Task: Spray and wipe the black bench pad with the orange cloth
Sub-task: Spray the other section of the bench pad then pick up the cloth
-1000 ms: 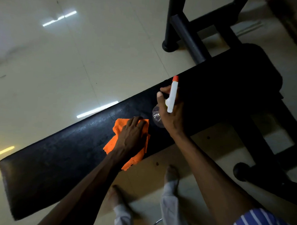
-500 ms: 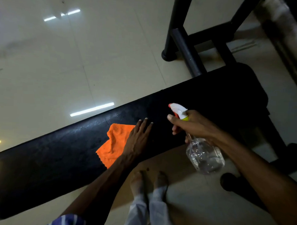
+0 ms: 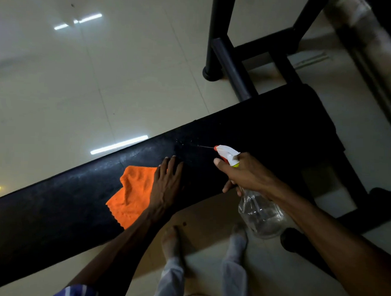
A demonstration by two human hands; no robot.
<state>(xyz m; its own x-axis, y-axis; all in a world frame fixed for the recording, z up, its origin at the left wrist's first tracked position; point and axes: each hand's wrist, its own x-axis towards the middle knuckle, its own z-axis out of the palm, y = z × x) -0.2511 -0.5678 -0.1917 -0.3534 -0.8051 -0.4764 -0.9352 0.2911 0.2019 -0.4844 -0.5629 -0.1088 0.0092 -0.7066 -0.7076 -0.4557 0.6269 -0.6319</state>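
Observation:
The long black bench pad [image 3: 55,198] runs diagonally from lower left to upper right. An orange cloth [image 3: 135,190] lies on it near the front edge. My left hand [image 3: 168,182] rests flat on the cloth's right side, fingers straight and reaching onto the bare pad. My right hand [image 3: 244,174] grips the neck of a clear spray bottle [image 3: 260,213] with a white and orange trigger head [image 3: 225,152]. The nozzle points left over the pad, and a thin jet and fine droplets [image 3: 190,143] show just beyond it.
Black steel frame legs [image 3: 229,53] rise behind the bench at the upper right, and more frame and a round foot [image 3: 293,241] sit at the lower right. My feet [image 3: 171,240] stand on the pale tiled floor [image 3: 81,77] just in front of the pad.
My right hand swung the bottle from upright above the pad down to the pad's front edge, nozzle now aimed left and spraying. My left hand slid right across the cloth.

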